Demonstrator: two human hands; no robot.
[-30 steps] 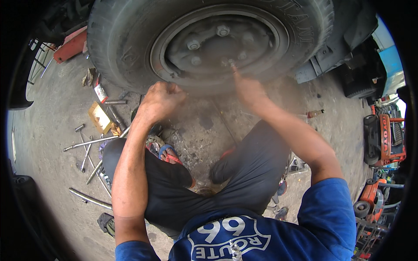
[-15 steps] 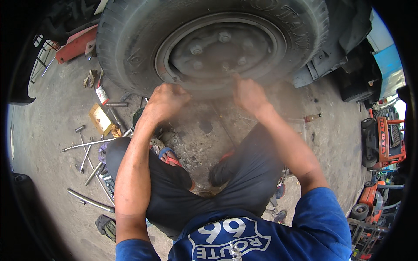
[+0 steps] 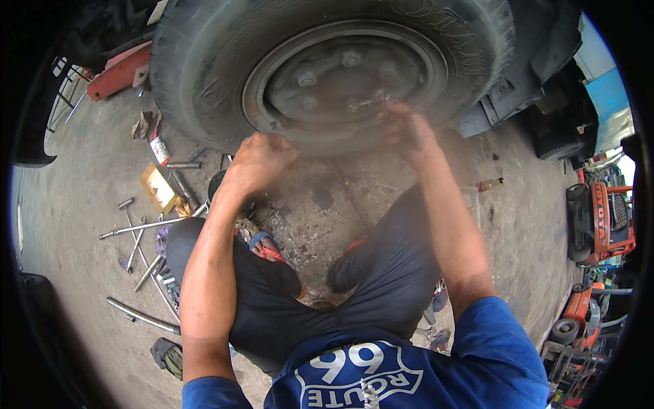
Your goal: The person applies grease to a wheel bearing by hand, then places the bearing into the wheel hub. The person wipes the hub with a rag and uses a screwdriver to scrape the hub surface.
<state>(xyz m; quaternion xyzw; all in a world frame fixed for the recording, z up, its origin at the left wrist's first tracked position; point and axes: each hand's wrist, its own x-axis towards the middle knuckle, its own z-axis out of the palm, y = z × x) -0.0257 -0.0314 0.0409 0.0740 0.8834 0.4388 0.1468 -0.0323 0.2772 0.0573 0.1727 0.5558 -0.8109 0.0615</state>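
Observation:
A large black tire (image 3: 197,102) on a steel wheel rim (image 3: 255,99) stands upright before me. Hex nuts on studs, one of them a wheel nut (image 3: 350,58), ring its dusty hub. My left hand (image 3: 262,162) is closed at the tire's lower edge; whatever its fingers hold is hidden. My right hand (image 3: 411,133) is raised at the hub's lower right, its fingers bent and apart. Its forefinger points at a small bright fitting (image 3: 381,98) on the hub; whether it touches that is blurred. Haze softens the middle of the view.
At left lie a hammer (image 3: 126,203), a long ratchet bar (image 3: 139,227), a bent pipe (image 3: 142,315), a yellow box (image 3: 157,187) and a white-and-red container (image 3: 159,150). A small bottle (image 3: 490,184) lies at right. Farther right stands an orange forklift (image 3: 599,221).
My right hand has moved right from the lower hub, its fingers loosening apart. My left hand stays at the tire's lower edge.

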